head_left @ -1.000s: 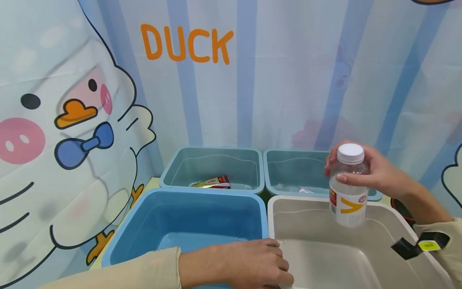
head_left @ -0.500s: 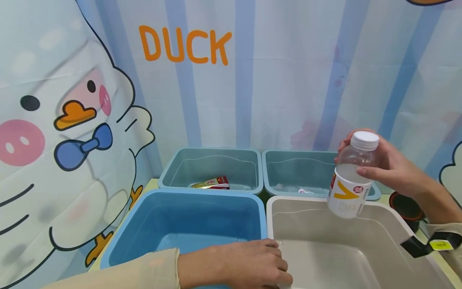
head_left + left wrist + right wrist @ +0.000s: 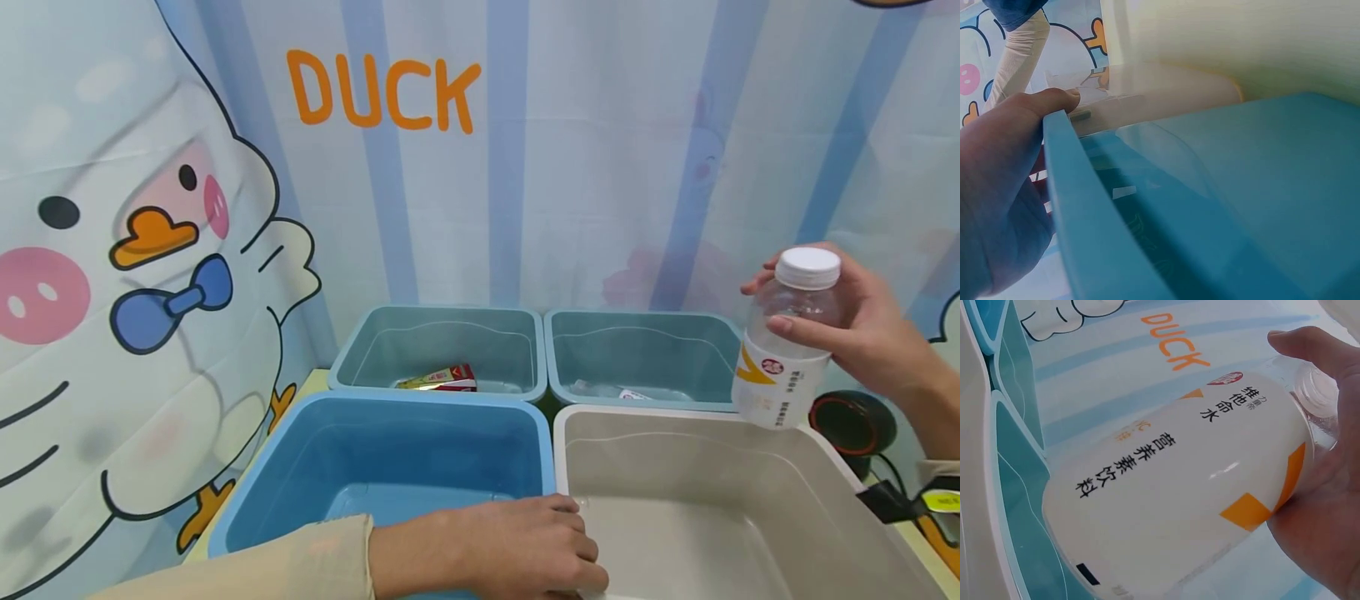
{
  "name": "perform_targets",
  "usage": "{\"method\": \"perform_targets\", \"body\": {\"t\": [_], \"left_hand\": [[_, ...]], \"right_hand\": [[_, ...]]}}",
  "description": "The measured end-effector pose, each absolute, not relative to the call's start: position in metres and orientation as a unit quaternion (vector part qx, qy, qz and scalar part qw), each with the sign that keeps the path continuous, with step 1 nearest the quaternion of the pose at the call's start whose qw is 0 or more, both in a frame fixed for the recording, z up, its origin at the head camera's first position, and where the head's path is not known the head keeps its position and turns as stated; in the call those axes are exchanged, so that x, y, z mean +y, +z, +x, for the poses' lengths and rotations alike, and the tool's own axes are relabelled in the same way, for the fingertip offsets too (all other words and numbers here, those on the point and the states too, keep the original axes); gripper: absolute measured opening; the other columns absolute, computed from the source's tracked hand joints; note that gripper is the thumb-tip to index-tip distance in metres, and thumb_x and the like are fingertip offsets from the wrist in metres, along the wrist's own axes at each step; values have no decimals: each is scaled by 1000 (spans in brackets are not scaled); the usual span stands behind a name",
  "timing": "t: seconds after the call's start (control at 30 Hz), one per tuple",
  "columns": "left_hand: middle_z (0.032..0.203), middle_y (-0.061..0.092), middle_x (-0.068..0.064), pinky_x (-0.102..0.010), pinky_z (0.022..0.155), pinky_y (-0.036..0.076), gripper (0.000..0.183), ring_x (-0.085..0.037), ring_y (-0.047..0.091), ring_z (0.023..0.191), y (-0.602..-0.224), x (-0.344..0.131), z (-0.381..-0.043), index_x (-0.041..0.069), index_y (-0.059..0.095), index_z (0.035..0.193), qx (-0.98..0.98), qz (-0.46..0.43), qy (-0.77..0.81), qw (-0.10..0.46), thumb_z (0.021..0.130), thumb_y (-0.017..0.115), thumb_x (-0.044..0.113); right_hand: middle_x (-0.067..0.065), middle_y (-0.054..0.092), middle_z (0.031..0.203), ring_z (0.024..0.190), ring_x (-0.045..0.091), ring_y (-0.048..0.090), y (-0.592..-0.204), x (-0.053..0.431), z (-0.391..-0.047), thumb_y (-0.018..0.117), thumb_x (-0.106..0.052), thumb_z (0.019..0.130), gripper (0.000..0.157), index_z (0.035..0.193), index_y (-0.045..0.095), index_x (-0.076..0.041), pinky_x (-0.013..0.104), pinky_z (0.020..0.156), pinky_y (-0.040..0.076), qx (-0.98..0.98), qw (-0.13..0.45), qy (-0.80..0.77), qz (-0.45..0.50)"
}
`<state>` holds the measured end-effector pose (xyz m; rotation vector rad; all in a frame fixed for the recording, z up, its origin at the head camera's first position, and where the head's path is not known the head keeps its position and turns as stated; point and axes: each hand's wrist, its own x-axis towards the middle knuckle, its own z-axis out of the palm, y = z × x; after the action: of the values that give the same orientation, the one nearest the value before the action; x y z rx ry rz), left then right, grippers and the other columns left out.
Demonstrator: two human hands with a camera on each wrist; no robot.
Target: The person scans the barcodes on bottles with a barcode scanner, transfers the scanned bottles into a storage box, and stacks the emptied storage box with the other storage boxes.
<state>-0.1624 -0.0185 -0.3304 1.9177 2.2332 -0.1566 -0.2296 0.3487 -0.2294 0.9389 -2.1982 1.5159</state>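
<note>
My right hand (image 3: pixel 877 329) grips a clear plastic drink bottle (image 3: pixel 780 383) with a white cap and a white label carrying a yellow mark. It holds the bottle nearly upright, leaning slightly, over the back right corner of the beige bin (image 3: pixel 675 537). Up close in the right wrist view, the label (image 3: pixel 1166 487) shows black characters and orange shapes. My left hand (image 3: pixel 525 546) is at the side where the large blue bin (image 3: pixel 442 400) meets the beige one. In the left wrist view its thumb (image 3: pixel 1054 100) hooks over the blue rim (image 3: pixel 1063 162), fingers on the other side.
Two smaller teal bins stand behind: the left one (image 3: pixel 450 312) holds a red and yellow box (image 3: pixel 442 379), the right one (image 3: pixel 637 318) some clear plastic scraps (image 3: pixel 600 390). A dark round device (image 3: pixel 855 425) with a cable sits at right. A duck-print curtain (image 3: pixel 600 150) hangs behind.
My right hand has carried the bottle up and to the right, from over the beige bin toward its back right corner, turning the label. The left hand has stayed put.
</note>
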Motion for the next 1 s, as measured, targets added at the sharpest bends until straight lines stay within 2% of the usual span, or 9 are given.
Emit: {"method": "perform_targets", "body": {"t": [0.17, 0.3, 0.5, 0.63, 0.77, 0.83, 0.9, 1.0], "left_hand": [[129, 67, 18, -22, 117, 27, 38, 6, 56, 117, -330, -18, -162, 29, 65, 140, 752, 650, -52, 94, 104, 62, 41], [127, 67, 19, -20, 116, 28, 36, 7, 56, 115, -331, -18, -162, 30, 66, 139, 751, 652, -52, 90, 104, 61, 40], [127, 67, 19, -18, 114, 28, 37, 7, 57, 114, -332, -18, -162, 30, 66, 139, 751, 652, -54, 88, 104, 60, 41], [127, 67, 19, -18, 114, 28, 37, 7, 56, 114, -332, -18, -162, 30, 66, 139, 751, 652, -53, 89, 104, 60, 41], [126, 68, 19, -20, 115, 29, 35, 7, 57, 113, -331, -18, -162, 30, 66, 138, 750, 654, -54, 87, 106, 59, 40], [125, 68, 19, -21, 116, 29, 34, 7, 57, 112, -331, -18, -162, 29, 66, 138, 749, 655, -51, 87, 107, 58, 39], [125, 68, 18, -22, 116, 29, 34, 6, 57, 112, -330, -17, -163, 29, 66, 138, 749, 655, -50, 89, 107, 57, 39], [126, 68, 18, -22, 116, 29, 34, 6, 57, 113, -330, -18, -162, 28, 66, 138, 750, 653, -47, 92, 107, 57, 39]], "right_hand": [[9, 60, 127, 112, 19, 61, -230, 358, -230, 62, 23, 89, 67, 147, 45, -6, 19, 86, 52, -769, 173, 538, 299], [11, 57, 125, 108, 14, 67, -230, 362, -230, 59, 22, 93, 65, 148, 42, -8, 19, 84, 53, -760, 177, 556, 288], [2, 55, 127, 101, 7, 69, -234, 375, -233, 62, 15, 96, 66, 149, 40, -19, 17, 78, 50, -777, 199, 553, 226], [1, 53, 134, 105, 7, 67, -238, 385, -236, 60, 15, 96, 70, 152, 38, -20, 16, 79, 49, -765, 193, 573, 221], [0, 52, 141, 112, 10, 61, -240, 393, -238, 59, 15, 96, 72, 157, 37, -18, 16, 86, 46, -773, 204, 559, 220], [-4, 52, 142, 116, 11, 57, -241, 397, -239, 60, 10, 99, 71, 158, 35, -20, 26, 103, 43, -797, 218, 528, 195], [-7, 52, 141, 118, 10, 53, -243, 400, -240, 61, 4, 101, 70, 159, 34, -24, 37, 115, 35, -821, 231, 496, 165], [-14, 51, 138, 118, 7, 50, -245, 404, -239, 62, -3, 103, 68, 158, 30, -30, 57, 122, 19, -838, 239, 474, 128]]}}
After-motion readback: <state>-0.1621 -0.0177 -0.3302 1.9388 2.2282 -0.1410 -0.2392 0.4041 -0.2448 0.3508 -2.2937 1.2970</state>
